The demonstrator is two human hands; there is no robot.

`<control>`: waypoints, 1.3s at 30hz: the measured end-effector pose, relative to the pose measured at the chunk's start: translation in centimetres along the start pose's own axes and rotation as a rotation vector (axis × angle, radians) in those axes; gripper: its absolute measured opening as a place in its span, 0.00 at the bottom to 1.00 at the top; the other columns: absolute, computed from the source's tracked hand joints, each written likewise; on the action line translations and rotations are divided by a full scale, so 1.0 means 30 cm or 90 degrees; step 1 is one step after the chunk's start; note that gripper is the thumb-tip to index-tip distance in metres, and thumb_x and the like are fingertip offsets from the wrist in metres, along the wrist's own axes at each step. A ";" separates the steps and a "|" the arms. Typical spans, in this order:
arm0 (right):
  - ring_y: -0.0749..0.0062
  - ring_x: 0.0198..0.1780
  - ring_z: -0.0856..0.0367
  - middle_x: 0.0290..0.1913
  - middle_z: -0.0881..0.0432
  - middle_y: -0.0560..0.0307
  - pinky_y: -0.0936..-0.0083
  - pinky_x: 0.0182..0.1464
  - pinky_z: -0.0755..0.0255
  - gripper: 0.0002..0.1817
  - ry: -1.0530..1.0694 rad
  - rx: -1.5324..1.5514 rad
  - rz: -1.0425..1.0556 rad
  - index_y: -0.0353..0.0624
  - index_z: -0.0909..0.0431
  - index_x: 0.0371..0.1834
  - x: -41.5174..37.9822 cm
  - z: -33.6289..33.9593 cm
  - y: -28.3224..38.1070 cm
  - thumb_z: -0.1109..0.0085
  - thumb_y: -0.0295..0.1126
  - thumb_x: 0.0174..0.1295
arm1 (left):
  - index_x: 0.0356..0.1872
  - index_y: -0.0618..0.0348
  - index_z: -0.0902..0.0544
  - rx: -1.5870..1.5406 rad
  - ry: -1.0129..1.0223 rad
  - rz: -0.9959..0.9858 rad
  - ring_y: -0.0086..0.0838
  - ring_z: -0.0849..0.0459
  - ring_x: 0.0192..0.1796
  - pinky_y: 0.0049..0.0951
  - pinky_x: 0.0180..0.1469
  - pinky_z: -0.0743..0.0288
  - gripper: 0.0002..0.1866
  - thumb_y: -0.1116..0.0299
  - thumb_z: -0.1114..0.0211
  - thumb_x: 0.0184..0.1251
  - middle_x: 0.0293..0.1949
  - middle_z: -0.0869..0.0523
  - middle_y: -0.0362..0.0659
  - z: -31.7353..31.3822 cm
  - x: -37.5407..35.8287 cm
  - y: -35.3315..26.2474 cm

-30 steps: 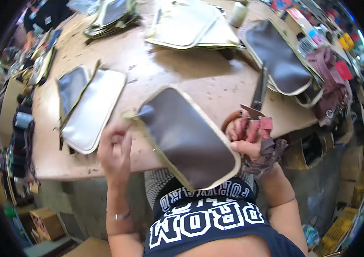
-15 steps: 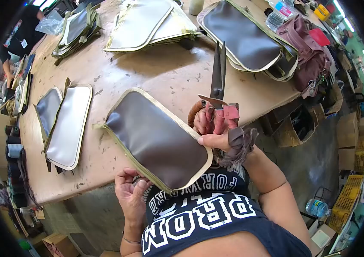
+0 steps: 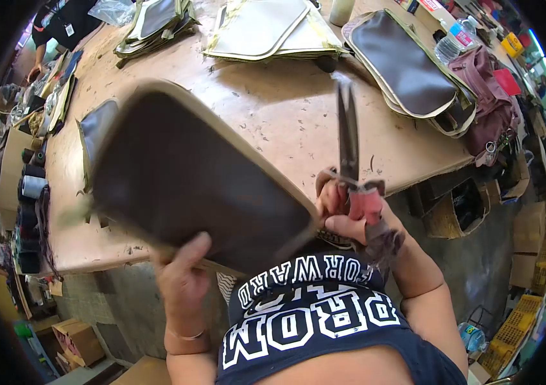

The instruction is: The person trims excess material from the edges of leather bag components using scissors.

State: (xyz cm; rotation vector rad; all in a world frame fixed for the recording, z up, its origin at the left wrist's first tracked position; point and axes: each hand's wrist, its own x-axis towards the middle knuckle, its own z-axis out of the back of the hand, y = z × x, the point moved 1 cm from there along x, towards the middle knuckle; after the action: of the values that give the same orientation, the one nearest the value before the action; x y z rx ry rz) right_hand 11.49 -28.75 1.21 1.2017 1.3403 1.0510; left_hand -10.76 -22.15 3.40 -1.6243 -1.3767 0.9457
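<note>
A dark brown panel [image 3: 189, 173] with rounded corners and a pale border is held up in front of me, smeared by motion. My left hand [image 3: 183, 279] grips its lower left edge, thumb lying on the brown face and fingers hidden beneath. In my right hand [image 3: 350, 212], whose fingers have pink wrapping, is a pair of large scissors [image 3: 348, 138] with the blades pointing away from me. The panel's right corner is right at my right fingertips. Behind the raised panel, a smaller dark piece [image 3: 98, 125] shows partly on the table.
Stacks of cream panels [image 3: 253, 32] and brown panels [image 3: 404, 64] lie across the table [image 3: 273, 128]. A maroon bag [image 3: 488, 102] and a water bottle [image 3: 456, 42] stand at the right. Thread spools [image 3: 34, 187] line the left edge. Another person [image 3: 67, 29] works at the far left.
My left hand has moved its thumb onto the panel's face. The panel has swung up and left, closer to my view, covering the pale piece. The scissors remain in my right hand.
</note>
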 end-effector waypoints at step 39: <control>0.77 0.34 0.36 0.28 0.36 0.60 0.81 0.40 0.40 0.23 -0.222 0.186 0.046 0.39 0.41 0.35 -0.008 0.011 -0.039 0.41 0.18 0.34 | 0.46 0.46 0.26 1.016 0.369 -0.583 0.35 0.29 0.52 0.36 0.55 0.41 0.19 0.72 0.50 0.49 0.50 0.28 0.42 0.017 0.004 0.202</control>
State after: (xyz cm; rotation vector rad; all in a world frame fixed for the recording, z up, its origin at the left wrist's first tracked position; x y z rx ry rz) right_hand 11.68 -29.15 0.06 1.5797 1.2064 0.6672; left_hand -8.76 -22.57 -2.34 0.0479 -0.4241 0.5493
